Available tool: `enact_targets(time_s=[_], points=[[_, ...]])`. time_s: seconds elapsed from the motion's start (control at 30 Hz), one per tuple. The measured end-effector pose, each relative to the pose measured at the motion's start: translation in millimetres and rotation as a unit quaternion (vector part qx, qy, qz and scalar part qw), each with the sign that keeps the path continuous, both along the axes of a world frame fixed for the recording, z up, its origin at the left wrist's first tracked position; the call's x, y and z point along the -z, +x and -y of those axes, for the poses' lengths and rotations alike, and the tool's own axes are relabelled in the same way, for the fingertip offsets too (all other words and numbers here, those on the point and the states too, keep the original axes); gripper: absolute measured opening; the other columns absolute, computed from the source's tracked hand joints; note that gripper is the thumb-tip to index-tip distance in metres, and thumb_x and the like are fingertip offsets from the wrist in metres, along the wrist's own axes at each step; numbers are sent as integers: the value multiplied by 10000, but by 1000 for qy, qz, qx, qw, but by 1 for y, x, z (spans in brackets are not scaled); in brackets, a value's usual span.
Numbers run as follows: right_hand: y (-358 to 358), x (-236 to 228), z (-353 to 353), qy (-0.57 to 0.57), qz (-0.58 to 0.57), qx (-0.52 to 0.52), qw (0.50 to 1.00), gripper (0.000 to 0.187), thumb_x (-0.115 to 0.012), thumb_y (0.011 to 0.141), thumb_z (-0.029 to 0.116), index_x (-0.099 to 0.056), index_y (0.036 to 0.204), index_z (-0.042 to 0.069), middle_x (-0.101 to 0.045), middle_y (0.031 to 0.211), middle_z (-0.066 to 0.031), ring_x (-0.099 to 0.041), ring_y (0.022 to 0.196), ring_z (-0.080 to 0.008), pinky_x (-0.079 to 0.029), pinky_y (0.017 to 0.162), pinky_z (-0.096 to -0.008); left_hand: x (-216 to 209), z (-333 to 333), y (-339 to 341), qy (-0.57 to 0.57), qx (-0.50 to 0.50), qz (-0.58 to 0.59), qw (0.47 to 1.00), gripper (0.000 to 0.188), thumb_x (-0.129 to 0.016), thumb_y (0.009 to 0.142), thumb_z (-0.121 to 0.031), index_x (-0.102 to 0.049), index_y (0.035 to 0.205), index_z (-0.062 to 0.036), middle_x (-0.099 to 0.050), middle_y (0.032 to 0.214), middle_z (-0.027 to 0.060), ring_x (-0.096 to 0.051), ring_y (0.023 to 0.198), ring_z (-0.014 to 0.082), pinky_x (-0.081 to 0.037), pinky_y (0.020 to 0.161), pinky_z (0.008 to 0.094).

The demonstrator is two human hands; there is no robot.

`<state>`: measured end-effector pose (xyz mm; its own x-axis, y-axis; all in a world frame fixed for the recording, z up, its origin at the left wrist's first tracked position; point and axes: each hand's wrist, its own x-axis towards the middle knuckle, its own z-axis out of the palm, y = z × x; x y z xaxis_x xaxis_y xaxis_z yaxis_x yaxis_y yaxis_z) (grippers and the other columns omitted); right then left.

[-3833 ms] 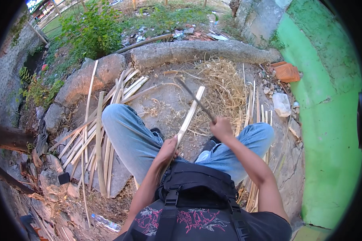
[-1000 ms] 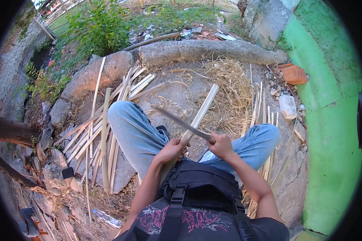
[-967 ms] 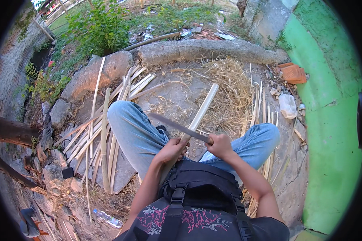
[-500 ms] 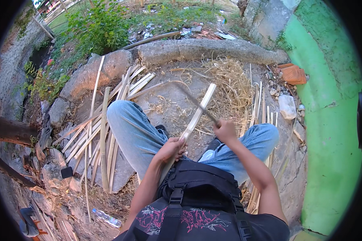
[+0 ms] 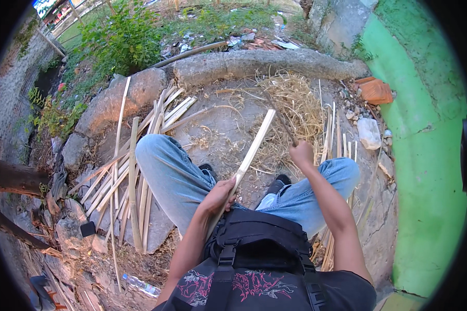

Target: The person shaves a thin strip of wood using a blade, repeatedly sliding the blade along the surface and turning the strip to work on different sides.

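Note:
My left hand (image 5: 221, 195) is wrapped round a pale split bamboo strip (image 5: 254, 144). The strip slants up and to the right from my lap, its far end free above the ground. Closed on the handle of a long, thin dark blade, my right hand (image 5: 302, 154) is to the right of the strip. The knife (image 5: 280, 119) points up and to the left, apart from the strip, over a heap of curly shavings (image 5: 296, 103). Its handle is mostly hidden in my fist.
Many split strips (image 5: 135, 192) lie piled left of my knee, and more strips (image 5: 333, 129) lie at the right. A stone kerb (image 5: 264, 66) runs across the far side. A green wall (image 5: 420, 181) stands at the right. A plastic bottle (image 5: 140, 285) lies at lower left.
My right hand has moved up and to the right with the knife. The blade, which crossed the bamboo strip before, is now away from it. My left hand keeps its hold.

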<state>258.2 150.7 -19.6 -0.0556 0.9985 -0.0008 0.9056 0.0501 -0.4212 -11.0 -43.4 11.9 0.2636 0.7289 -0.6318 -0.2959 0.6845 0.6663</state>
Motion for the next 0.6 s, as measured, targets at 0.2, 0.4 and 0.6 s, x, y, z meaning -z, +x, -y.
enact_targets(time_s=[0.2, 0.4, 0.6], points=[[-21, -20, 42, -24, -164, 20, 986, 292, -613, 789, 205, -620, 628, -39, -592, 551, -188, -604, 519, -303, -435, 528, -418, -6, 3, 0, -6, -13, 17, 1000, 366, -438, 1000, -389, -548, 915, -50, -448, 576, -12, -426, 443, 77, -368, 374, 223], [-21, -39, 70, -9, -202, -24, 979, 343, -666, 799, 207, -540, 585, -29, -526, 488, -130, -485, 429, -209, -378, 482, -370, 5, 4, -5, 49, 12, 61, 997, 215, -515, 979, -212, -583, 1076, -32, -481, 664, -16, -452, 502, 72, -379, 435, 227], [-44, -62, 121, 7, -95, -244, 965, 240, -657, 768, 225, -594, 667, 16, -588, 563, -174, -605, 543, -345, -473, 541, -437, -5, 5, 3, 27, 39, -8, 999, 186, -484, 981, -131, -539, 1103, -1, -466, 673, -16, -446, 560, 78, -380, 496, 224]])
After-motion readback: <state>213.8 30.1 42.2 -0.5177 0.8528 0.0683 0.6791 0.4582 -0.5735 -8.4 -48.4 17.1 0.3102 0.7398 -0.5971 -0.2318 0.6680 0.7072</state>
